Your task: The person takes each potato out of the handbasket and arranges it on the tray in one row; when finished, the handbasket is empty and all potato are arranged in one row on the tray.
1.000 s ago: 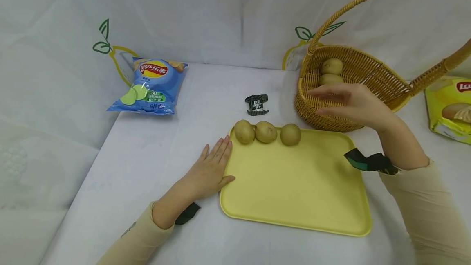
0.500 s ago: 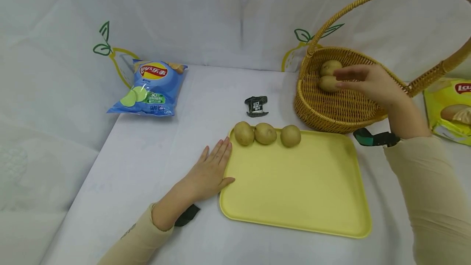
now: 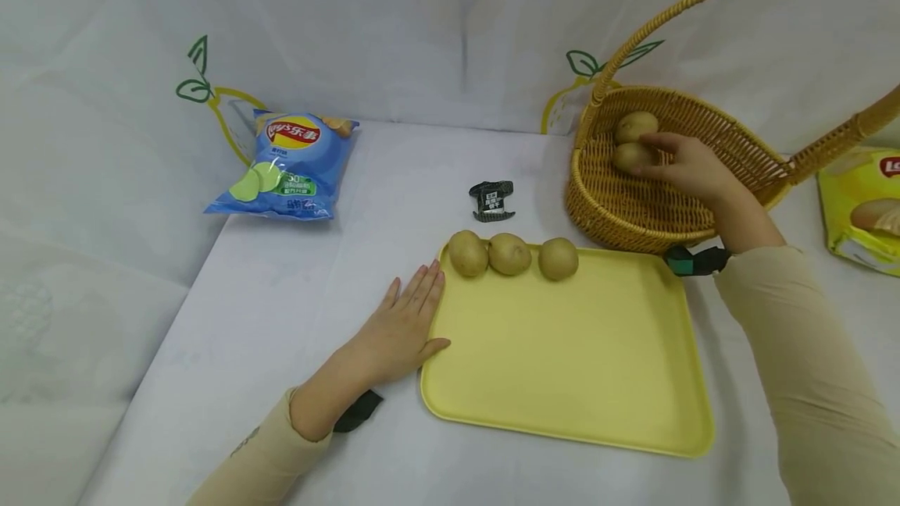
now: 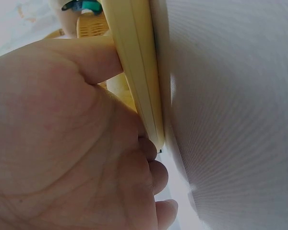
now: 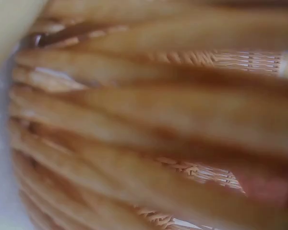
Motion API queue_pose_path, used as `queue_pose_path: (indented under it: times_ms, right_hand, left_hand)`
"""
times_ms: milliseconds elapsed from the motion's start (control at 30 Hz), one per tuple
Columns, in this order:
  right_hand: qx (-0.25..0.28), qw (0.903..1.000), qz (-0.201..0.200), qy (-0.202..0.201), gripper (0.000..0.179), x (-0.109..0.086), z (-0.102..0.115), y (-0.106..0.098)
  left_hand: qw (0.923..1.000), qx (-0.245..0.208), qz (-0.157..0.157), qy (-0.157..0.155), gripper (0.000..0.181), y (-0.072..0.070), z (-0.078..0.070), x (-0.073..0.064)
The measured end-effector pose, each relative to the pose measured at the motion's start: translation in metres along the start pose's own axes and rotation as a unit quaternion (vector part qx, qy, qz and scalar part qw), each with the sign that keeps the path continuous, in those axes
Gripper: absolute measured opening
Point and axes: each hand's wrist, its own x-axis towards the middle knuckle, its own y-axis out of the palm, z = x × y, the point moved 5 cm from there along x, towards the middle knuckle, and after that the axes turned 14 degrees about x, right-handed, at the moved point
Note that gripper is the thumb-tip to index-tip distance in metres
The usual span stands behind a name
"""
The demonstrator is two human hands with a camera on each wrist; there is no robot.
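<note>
Potato in my grip

My right hand (image 3: pixel 685 170) pinches the lower potato (image 3: pixel 628 158) of 2 in the basket (image 3: pixel 610 221), upper right. My left hand (image 3: pixel 399 336), fingers straight, touches the tray (image 3: pixel 562 358) near centre; 3 potatoes (image 3: pixel 509 254) line its top edge.

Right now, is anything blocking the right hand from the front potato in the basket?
No, nothing visible is. The right hand is reaching over the near side of the basket, with its thumb and a finger at the front potato. The back potato lies just beyond, not between them.
</note>
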Motion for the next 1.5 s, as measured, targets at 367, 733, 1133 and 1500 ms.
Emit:
queue_pose_path:
  times_ms: [367, 733, 1133, 1500]
  right_hand:
    - [-0.017, 0.9990, 0.040, -0.007, 0.054, 0.003, -0.001, 0.011]
    - [-0.040, 0.9990, 0.016, -0.007, 0.063, -0.015, 0.011, 0.013]
    - [0.053, 0.9947, -0.079, -0.038, 0.056, -0.066, 0.028, 0.013]
    - [0.131, 0.9826, -0.102, -0.083, 0.042, -0.120, 0.040, 0.042]
  left_hand:
    - [1.0000, 0.002, -0.004, 0.000, 0.081, -0.002, 0.001, -0.001]
    - [1.0000, -0.002, 0.002, 0.001, 0.081, 0.000, 0.000, 0.001]
    - [1.0000, -0.001, 0.003, 0.001, 0.080, -0.001, 0.000, -0.001]
    - [1.0000, -0.008, 0.005, 0.001, 0.080, -0.002, 0.000, 0.000]
